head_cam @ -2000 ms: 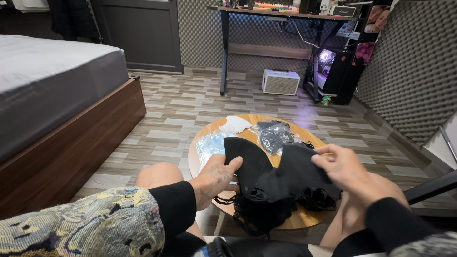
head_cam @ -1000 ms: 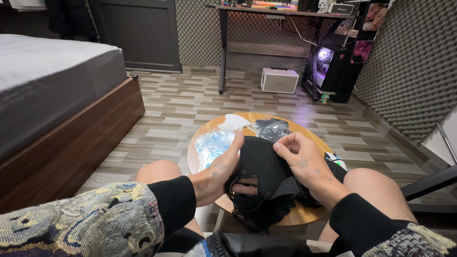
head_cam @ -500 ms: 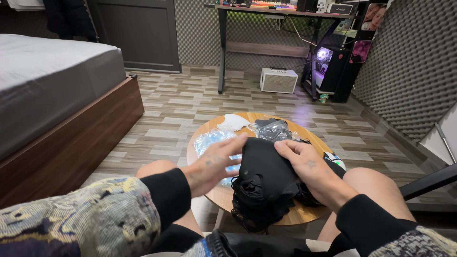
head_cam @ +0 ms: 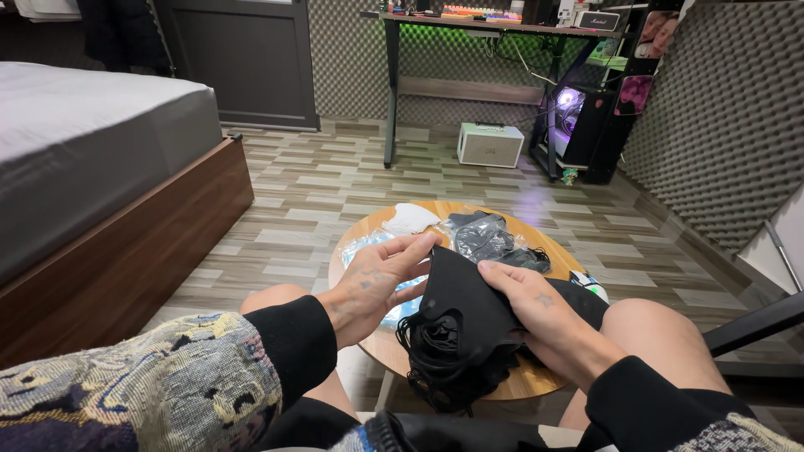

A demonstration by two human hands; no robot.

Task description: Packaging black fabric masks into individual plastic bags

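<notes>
A pile of black cloth face masks (head_cam: 456, 335) with dangling ear loops lies at the near edge of a small round wooden table (head_cam: 536, 381). My left hand (head_cam: 377, 280) holds the left edge of the top mask, fingers stretched along it. On the mask's right side rests my right hand (head_cam: 528, 301), pressing it flat against the pile. Behind them lie a clear bag of black masks (head_cam: 490, 238), a white mask (head_cam: 410, 219) and a bluish clear packet (head_cam: 362, 247).
My bare knees flank the table. A bed with a grey mattress and wooden frame (head_cam: 126, 243) stands at the left. Across the wood floor are a desk (head_cam: 469, 25), a small white box (head_cam: 490, 144) and a lit computer tower (head_cam: 578, 117). A chair arm (head_cam: 754, 322) juts in at the right.
Earlier both hands held a black mask spread apart above the pile. They brought it together and laid it down, and my left hand shifted to the mask's upper left edge.
</notes>
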